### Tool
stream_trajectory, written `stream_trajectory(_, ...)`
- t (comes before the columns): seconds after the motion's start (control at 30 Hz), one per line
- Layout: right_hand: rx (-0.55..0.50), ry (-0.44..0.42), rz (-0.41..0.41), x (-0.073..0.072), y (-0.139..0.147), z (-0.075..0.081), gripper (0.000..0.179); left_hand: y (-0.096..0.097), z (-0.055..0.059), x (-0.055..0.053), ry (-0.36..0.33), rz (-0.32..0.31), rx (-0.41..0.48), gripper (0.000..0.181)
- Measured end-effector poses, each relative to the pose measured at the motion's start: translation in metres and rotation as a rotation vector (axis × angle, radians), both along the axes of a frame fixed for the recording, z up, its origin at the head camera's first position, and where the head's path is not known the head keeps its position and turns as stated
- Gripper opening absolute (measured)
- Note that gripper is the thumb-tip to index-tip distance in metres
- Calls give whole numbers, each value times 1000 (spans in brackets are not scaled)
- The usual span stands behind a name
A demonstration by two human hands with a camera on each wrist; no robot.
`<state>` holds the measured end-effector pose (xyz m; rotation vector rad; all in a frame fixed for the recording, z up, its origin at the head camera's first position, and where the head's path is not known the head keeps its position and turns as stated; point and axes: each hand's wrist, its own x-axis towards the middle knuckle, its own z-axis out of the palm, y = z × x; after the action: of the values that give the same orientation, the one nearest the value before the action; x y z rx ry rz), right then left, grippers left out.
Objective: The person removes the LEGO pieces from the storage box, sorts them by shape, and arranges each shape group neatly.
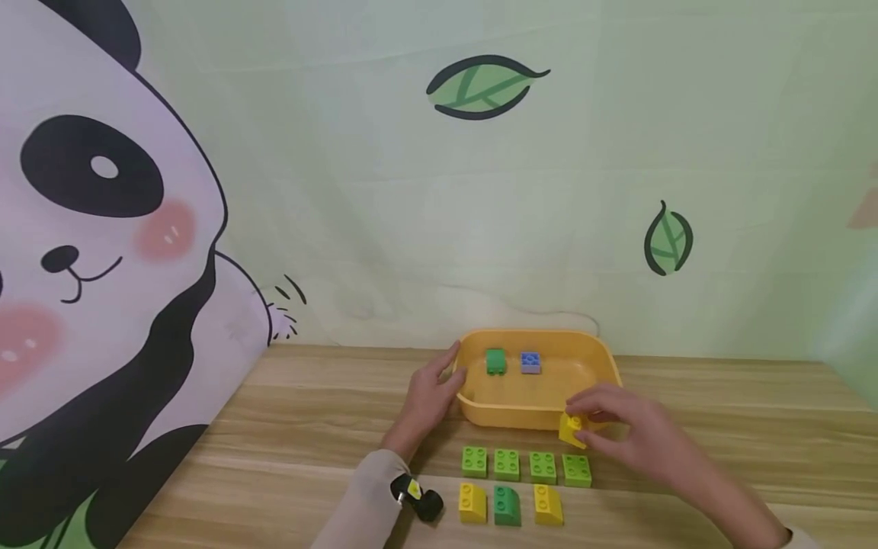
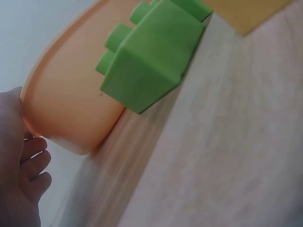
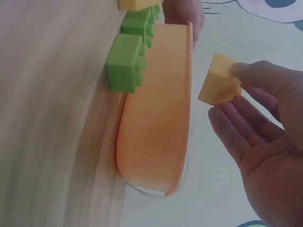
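Observation:
My right hand [image 1: 627, 423] pinches a yellow toy block [image 1: 571, 429] between thumb and fingers, at the front right of an orange-yellow plastic basin [image 1: 507, 417]. In the right wrist view the held block [image 3: 218, 80] is raised beside the basin's rim. My left hand [image 1: 428, 396] grips the basin's left rim, its thumb over the edge. Inside the basin lie a dark green block [image 1: 495, 361] and a blue-purple block [image 1: 530, 363]. In front of the basin stands a row of several light green blocks [image 1: 507, 463].
Nearer me is a second row: a yellow block [image 1: 472, 503], a dark green curved block [image 1: 507, 505] and another yellow block [image 1: 548, 505]. All stand on a wooden table [image 1: 288, 450]. Behind it hangs a pale green cloth [image 1: 384, 191] printed with a panda and leaves.

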<state>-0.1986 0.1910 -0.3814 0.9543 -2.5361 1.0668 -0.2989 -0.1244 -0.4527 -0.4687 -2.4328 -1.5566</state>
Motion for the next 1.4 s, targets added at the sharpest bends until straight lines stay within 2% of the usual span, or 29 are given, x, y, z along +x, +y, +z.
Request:
stream_trajectory(0.1, 27, -42, -11, 6, 2, -1, 31, 0, -1, 0, -3, -3, -1, 53)
stream_trajectory(0.4, 51, -133, 32, 15, 8, -10, 26, 1, -1, 1, 3, -11, 19, 52)
stream_trajectory(0.5, 53, -163, 46, 17, 9, -11, 25, 1, -2, 0, 5, -11, 13, 52)
stream_trajectory(0.77, 60, -173, 84, 20, 13, -13, 26, 0, 0, 2, -4, -4, 7, 52)
stream_trajectory(1.4, 129, -338, 164, 24, 16, -15, 22, 0, 0, 1, 3, 4, 2, 52)
